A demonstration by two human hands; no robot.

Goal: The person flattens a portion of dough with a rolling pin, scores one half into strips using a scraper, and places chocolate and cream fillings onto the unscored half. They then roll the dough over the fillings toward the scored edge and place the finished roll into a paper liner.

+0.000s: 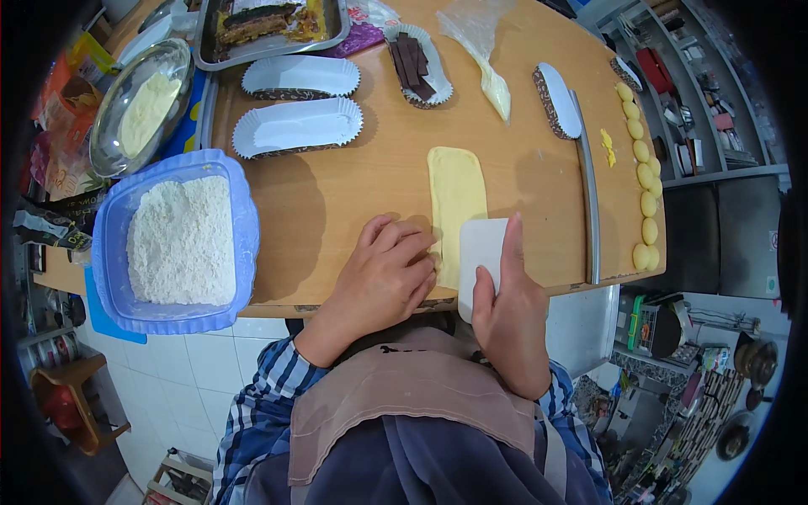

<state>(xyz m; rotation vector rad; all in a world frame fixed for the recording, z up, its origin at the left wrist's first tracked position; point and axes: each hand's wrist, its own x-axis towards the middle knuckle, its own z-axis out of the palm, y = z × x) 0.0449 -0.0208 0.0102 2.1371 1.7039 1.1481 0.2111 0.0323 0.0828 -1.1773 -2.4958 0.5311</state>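
Observation:
A flattened strip of pale yellow dough (451, 181) lies lengthwise on the wooden table (320, 194). My left hand (387, 273) rests at its left edge, fingers bent and slightly apart, the fingertips touching the dough. My right hand (509, 307) holds a white flat scraper (478, 244) over the lower right part of the strip, thumb on its face and index finger along its side. To the right lies a long metal rod (589, 194). At the left stands a blue container of white flour (181, 244).
Behind are paper moulds (296, 126), one holding chocolate bars (412, 63), a piping bag (484, 59) and a metal tray (202, 46). A bowl of cream-coloured powder (147, 114) stands left. Small dough balls (648, 202) line the right edge, near another paper mould (555, 101). Shelving (707, 93) is beyond.

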